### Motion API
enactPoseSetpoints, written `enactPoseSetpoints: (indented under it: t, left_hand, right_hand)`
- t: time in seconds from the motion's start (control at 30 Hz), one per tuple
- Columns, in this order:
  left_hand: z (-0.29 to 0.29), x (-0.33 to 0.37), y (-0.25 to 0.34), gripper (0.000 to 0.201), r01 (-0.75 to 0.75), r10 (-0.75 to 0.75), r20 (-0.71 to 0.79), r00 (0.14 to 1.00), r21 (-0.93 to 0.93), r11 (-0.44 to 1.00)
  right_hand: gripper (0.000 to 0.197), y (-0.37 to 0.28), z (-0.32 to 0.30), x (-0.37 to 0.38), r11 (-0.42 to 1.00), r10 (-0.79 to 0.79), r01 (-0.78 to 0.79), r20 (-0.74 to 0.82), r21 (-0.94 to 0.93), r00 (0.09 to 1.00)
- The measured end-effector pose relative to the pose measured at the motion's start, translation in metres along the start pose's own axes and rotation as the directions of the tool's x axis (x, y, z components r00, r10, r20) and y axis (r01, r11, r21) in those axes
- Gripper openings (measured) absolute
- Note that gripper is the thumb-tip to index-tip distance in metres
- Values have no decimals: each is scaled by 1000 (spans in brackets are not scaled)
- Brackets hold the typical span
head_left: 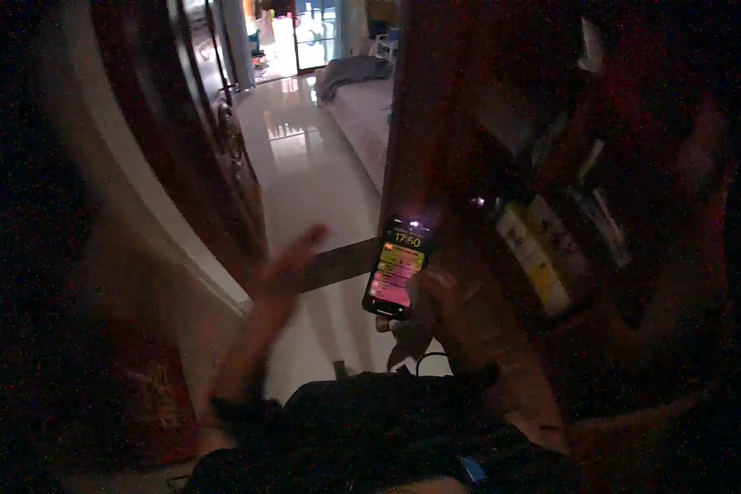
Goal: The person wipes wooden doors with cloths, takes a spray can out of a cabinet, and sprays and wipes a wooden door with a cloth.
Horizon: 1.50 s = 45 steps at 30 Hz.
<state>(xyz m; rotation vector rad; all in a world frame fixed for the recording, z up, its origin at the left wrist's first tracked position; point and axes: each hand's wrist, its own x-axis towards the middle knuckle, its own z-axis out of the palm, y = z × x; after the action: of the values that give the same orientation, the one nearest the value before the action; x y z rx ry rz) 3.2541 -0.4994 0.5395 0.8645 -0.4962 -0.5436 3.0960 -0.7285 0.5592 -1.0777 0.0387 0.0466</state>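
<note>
Head view: dim; you look down at your hands.
Phone (396, 276): screen lit, top tipped slightly right, above the floor (321, 177), in front of the right end of the dark threshold strip (346, 262).
Right hand (438, 295): closed around the phone, holding its right edge; a fingertip pokes out past the bottom edge. Full finger wrap too dark to tell.
Left hand (290, 265): blurred, fingers extended, looks empty, near the strip's left end, apart from the phone. Exact finger spread: can't tell.
Drop risk: your one-sided grip could slip if the left hand knocks the phone; hard tile below.
Bump risk: eyes on the screen in poor light, you could clip the door (214, 132) or the shelved boxes (543, 255).
</note>
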Motion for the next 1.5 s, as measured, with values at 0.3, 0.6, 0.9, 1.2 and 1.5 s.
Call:
enactPoseSetpoints:
  t: [0.3,0.6,0.9,1.2,1.5]
  left_hand:
    - [72,-49,-59,36,347,-353,30,935,116,931]
    - [88,-59,-51,47,412,-418,17,908,141,900]
    - [98,-62,-39,42,447,-446,-21,895,53,893]
    - [94,-59,-49,40,476,-459,154,875,-94,874]
    - [98,-8,-81,39,499,-451,221,865,-275,822]
  right_hand:
    - [44,-29,21,-47,578,442,-444,-195,-684,876]
    - [45,8,-4,-69,887,42,-104,-145,-451,989]
    - [46,11,-1,-74,933,-13,-90,-282,-347,959]
    - [47,0,4,-146,972,-135,-55,-732,-229,668]
    - [47,-50,17,-259,978,-190,87,-982,-189,-7]
